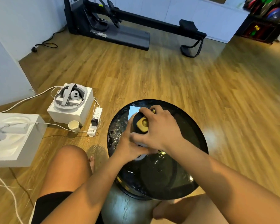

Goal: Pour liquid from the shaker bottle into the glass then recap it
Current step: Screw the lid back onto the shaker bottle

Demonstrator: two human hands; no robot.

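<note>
Boxes (pixel 14 139) are sitting on the floor far to my left, white and open, one holding a headset, with a paper cup (pixel 73 125) and a power strip (pixel 94 122) just beside them. None of that is part of what I am doing; it is lying well apart from the table (pixel 192 143), out of the way of any spill.

Moving right, my left hand (pixel 128 143) is wrapping around the side of the shaker bottle (pixel 140 122), fingers curled against its body and clenched firmly. I am holding it this way, I think, so the bottle cannot turn or tip while the other hand is working on top. The bottle is standing roughly upright on the black round table, toward its far left part.

Over it, my right hand (pixel 158 126) is coming down from above, thumb on the near side and fingers reaching over the far side of the black lid (pixel 136 117), pinching around it. The yellow flip cap (pixel 142 124) is showing between thumb and fingers. Gripping from above like this suits twisting or pressing the lid, though I cannot tell which way I am working it.

The glass (pixel 162 152) is mostly hiding under my right wrist; only a glint of a rim is showing there, so I cannot tell what it is holding. The tabletop is looking wet and speckled, so the bottle's base may be slippery.
</note>
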